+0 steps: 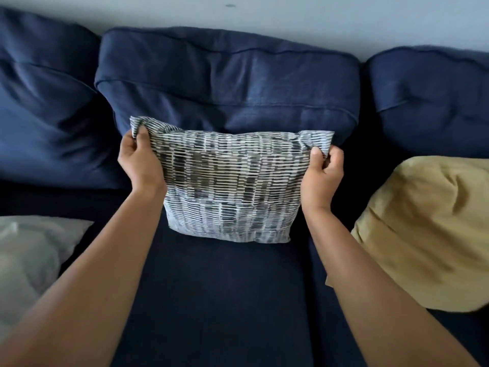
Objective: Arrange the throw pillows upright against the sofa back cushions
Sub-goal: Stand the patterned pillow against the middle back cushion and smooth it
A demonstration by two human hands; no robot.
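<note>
Patterned pillow (227, 186) stands against the middle back cushion (227, 83), left hand (139, 157) and right hand (321, 173) pinching its top corners; yellow pillow (423, 229) right of it and grey pillow (29, 258) left still lie flat

Navy fabric sofa (211, 300), three plump back cushions (227, 83), pale grey wall (291, 19) behind, soft daylight

Domestic living room. Evidence: a deep navy fabric sofa (211, 300) with plump back cushions (227, 80) against a plain pale wall (291, 19); a soft mustard-yellow throw pillow (423, 234) right of the grip; a pale grey-green pillow (31, 260) to its left.
</note>
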